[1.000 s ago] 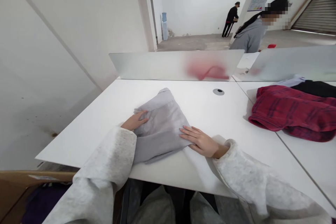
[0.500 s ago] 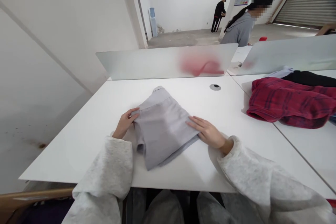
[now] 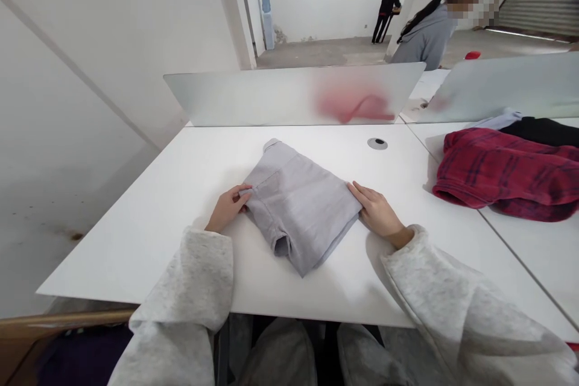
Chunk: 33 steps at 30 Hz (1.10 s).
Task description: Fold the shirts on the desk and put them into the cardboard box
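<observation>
A folded grey garment [image 3: 298,205] lies flat on the white table [image 3: 181,193] in front of me. My left hand [image 3: 228,208] pinches its left edge between thumb and fingers. At the garment's right edge rests my right hand [image 3: 377,212], fingers stretched out and pressed against the fold. Both arms are in light grey fleece sleeves.
A red plaid garment [image 3: 502,172] with dark and pale clothes behind it lies on the adjoining table at right. A frosted divider panel [image 3: 271,93] stands along the back edge, near a cable hole [image 3: 377,143]. Two people stand beyond. A cardboard box [image 3: 54,344] sits at lower left.
The grey garment has been folded smaller and turned. My right hand slid from on top of it to its right edge; my left hand stayed at the left edge.
</observation>
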Each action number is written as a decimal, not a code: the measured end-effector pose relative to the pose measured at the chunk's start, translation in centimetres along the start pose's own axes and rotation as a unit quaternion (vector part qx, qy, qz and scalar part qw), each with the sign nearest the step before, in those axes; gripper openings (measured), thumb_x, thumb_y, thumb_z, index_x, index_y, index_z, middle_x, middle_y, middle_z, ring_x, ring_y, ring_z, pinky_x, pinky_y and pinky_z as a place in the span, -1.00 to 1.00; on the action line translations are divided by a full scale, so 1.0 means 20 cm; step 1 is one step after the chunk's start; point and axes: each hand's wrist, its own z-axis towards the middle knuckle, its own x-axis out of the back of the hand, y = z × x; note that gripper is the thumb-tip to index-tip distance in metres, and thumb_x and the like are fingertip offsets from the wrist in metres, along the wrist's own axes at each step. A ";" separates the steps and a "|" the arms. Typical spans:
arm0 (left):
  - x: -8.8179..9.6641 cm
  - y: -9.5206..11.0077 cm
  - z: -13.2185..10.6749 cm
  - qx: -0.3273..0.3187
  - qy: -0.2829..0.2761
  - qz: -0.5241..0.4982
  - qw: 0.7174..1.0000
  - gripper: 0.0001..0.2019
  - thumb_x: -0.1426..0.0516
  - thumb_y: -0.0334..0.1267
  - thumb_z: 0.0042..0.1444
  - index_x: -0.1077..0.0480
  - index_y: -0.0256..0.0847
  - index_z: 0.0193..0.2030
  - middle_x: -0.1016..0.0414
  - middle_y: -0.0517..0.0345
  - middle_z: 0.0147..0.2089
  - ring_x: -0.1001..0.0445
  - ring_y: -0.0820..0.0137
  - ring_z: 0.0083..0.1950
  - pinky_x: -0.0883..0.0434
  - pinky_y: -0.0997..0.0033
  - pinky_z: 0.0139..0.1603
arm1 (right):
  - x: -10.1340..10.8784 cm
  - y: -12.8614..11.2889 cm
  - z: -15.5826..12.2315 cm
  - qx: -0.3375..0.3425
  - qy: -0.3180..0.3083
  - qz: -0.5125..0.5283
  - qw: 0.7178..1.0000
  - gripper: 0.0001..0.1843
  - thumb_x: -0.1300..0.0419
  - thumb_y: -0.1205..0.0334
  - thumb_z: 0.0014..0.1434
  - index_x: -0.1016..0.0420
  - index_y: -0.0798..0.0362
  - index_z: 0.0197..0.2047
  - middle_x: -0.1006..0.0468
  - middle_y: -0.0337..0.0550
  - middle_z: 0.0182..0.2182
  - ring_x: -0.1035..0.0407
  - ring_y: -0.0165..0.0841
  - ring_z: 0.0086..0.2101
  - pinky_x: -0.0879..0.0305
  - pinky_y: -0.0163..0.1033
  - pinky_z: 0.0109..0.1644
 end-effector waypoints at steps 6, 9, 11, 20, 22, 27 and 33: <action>-0.01 0.13 -0.10 -0.248 0.044 0.183 0.950 -0.63 -0.01 -0.21 0.07 -0.46 -0.23 -0.03 -0.40 0.00 -0.19 -0.38 0.26 -0.12 -0.34 0.26 -0.01 | 0.05 -0.26 -0.01 0.117 0.003 -0.029 0.993 -0.31 0.12 0.55 0.15 -0.08 -0.02 0.33 -0.06 0.00 0.31 0.22 -0.11 0.32 0.11 0.22 0.29; -0.09 0.21 -0.13 -0.318 -0.110 0.162 0.928 -0.67 -0.02 -0.18 0.14 -0.46 -0.19 -0.03 -0.44 -0.03 -0.04 -0.34 0.22 0.07 -0.24 0.17 0.16 | 0.05 -0.43 -0.03 0.230 -0.013 0.007 0.973 -0.34 0.14 0.54 0.22 -0.01 -0.01 0.35 -0.03 0.00 0.32 0.29 -0.15 0.32 0.12 0.22 0.30; -0.14 0.24 -0.15 -0.329 -0.194 0.159 0.910 -0.67 -0.06 -0.09 0.16 -0.45 -0.14 0.00 -0.43 -0.01 0.07 -0.25 0.17 0.21 -0.08 0.04 0.29 | 0.06 -0.52 -0.06 0.296 -0.027 0.028 0.954 -0.39 0.10 0.48 0.27 0.01 0.00 0.36 -0.02 0.04 0.32 0.29 -0.11 0.32 0.10 0.23 0.29; -0.19 0.23 -0.18 -0.347 -0.279 0.235 0.864 -0.42 -0.08 -0.38 0.01 -0.24 -0.05 0.24 -0.17 0.12 0.34 0.01 0.10 0.39 0.14 -0.23 0.33 | 0.04 -0.56 -0.08 0.305 -0.102 0.064 0.945 -0.51 0.16 0.33 0.37 -0.03 -0.03 0.34 -0.16 -0.18 0.28 0.14 -0.26 0.30 0.01 0.04 0.31; -0.19 0.22 -0.18 -0.365 -0.238 0.244 0.866 -0.45 -0.02 -0.46 0.00 -0.33 -0.06 0.17 -0.29 0.16 0.26 -0.12 0.18 0.34 0.07 -0.14 0.35 | 0.04 -0.55 -0.07 0.301 -0.099 0.064 0.946 -0.52 0.15 0.32 0.37 -0.07 -0.04 0.33 -0.17 -0.18 0.27 0.14 -0.27 0.30 0.02 0.03 0.31; -0.18 0.19 -0.23 -0.366 -0.198 0.287 0.862 -0.46 0.01 -0.48 0.03 -0.34 -0.06 0.17 -0.33 0.17 0.24 -0.17 0.21 0.32 0.04 -0.13 0.34 | 0.05 -0.55 -0.07 0.324 -0.107 0.055 0.939 -0.54 0.15 0.31 0.37 -0.13 -0.06 0.30 -0.11 -0.16 0.30 0.23 -0.22 0.32 0.06 0.07 0.31; -0.13 0.15 -0.30 -0.333 -0.279 0.263 0.861 -0.37 -0.07 -0.24 0.14 -0.02 -0.01 0.35 0.10 0.06 0.42 0.16 0.07 0.42 0.11 -0.24 0.31 | 0.06 -0.55 -0.07 0.325 -0.119 0.054 0.937 -0.52 0.16 0.31 0.37 -0.09 -0.08 0.32 -0.03 -0.08 0.33 0.20 -0.19 0.31 0.06 0.07 0.30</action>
